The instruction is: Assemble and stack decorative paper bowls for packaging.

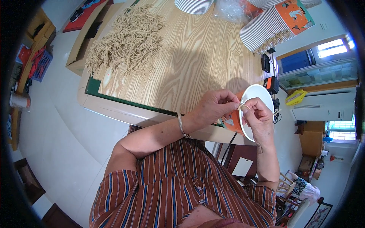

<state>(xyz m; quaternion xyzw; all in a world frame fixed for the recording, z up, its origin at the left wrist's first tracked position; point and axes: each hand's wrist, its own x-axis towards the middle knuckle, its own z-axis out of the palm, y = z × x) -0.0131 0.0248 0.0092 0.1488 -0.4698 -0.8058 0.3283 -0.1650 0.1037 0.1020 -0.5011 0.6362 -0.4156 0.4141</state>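
My left hand [219,107] and right hand [258,118] pinch beige cord [241,106]. Both are at the mouth of the orange bucket [236,124].

Brown striped short-sleeved shirt [163,193], with a bangle [181,124] behind the left hand [215,108].
The bangle is a slim, pale metallic band circling the wrist; farther up from that hand, past the bare forearm, the left sleeve [112,192] ends in a loose, straight hem, its stripes blue, dark and pale on reddish brown; up the bare forearm from the right hand [261,119], the right sleeve [262,199] matches, and between both sleeves a small button [202,201] marks the shirt's front.
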